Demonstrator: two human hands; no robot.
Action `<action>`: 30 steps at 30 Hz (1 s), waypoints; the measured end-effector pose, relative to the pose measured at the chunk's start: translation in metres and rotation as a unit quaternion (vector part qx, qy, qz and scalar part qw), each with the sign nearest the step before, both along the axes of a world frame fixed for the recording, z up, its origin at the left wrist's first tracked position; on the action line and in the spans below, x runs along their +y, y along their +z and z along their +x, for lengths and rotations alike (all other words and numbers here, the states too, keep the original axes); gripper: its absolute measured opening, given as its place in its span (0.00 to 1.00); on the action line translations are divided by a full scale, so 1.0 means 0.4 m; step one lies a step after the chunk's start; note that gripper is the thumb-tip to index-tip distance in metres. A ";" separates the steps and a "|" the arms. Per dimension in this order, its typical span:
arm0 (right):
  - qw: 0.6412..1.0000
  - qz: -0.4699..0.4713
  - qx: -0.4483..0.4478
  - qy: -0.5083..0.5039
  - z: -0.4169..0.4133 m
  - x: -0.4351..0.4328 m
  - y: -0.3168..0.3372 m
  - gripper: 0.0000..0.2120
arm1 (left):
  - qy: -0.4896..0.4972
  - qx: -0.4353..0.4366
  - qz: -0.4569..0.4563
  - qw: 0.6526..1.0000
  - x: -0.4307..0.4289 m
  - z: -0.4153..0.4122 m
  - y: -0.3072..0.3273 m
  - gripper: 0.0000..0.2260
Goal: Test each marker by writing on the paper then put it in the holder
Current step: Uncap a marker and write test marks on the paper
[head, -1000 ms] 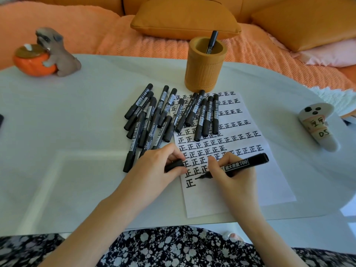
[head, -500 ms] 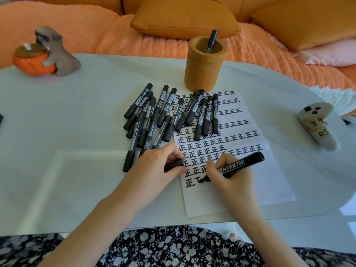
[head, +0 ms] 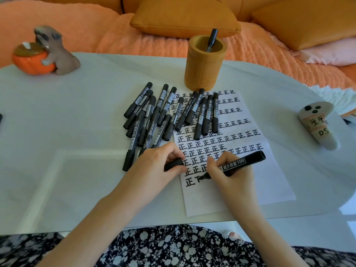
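Right hand [head: 229,178] fingers [head: 212,165] grip marker [head: 241,163], tip on paper [head: 269,185] (half-written character); left hand [head: 154,167] pinches cap [head: 173,164].

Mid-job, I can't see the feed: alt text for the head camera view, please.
The right hand writes with an uncapped black marker on a paper filled with rows of characters, while the left hand holds the cap. A pile of capped markers lies beyond, and a single marker stands in the tan holder.

Uncapped marker [head: 239,164] tip on paper [head: 269,182] (holder [head: 204,68] beyond).
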State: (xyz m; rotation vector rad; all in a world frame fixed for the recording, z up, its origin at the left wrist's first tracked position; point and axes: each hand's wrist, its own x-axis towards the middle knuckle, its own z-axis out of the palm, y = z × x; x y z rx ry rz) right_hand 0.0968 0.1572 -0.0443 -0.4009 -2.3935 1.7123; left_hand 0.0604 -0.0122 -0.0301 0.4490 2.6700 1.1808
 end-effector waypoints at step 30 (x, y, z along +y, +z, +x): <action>1.000 -0.012 0.007 0.021 0.002 -0.004 0.001 0.16 | -0.002 0.003 -0.009 1.000 0.000 0.001 0.001 0.08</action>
